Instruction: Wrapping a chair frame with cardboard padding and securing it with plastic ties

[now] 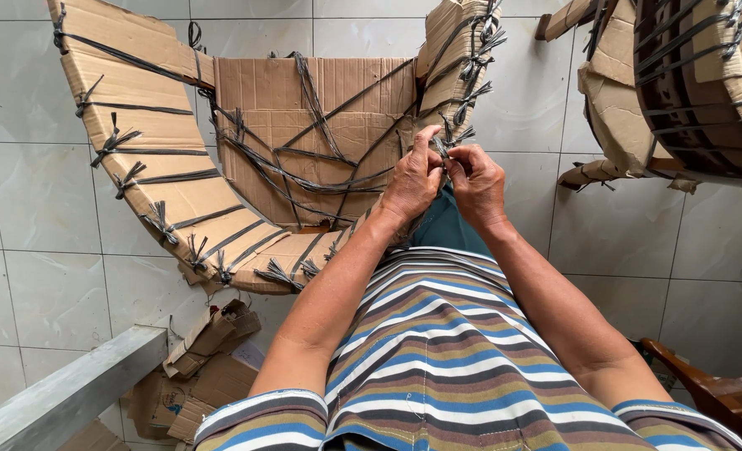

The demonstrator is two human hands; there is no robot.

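Observation:
A curved piece wrapped in brown cardboard (pixel 162 167) and bound with many dark plastic straps rests in front of me. My left hand (pixel 413 179) and my right hand (pixel 475 179) meet at its right arm, just below a row of knotted straps (pixel 463 100). Both hands pinch the ends of one dark strap (pixel 444 150) between fingertips. A flat cardboard panel (pixel 321 134) crossed by loose straps fills the middle of the wrapped piece.
Another cardboard-wrapped, strapped piece (pixel 688 83) stands at the upper right. Cardboard scraps (pixel 200 367) lie on the tiled floor at lower left beside a grey beam (pixel 70 388). A wooden chair part (pixel 721 397) shows at lower right.

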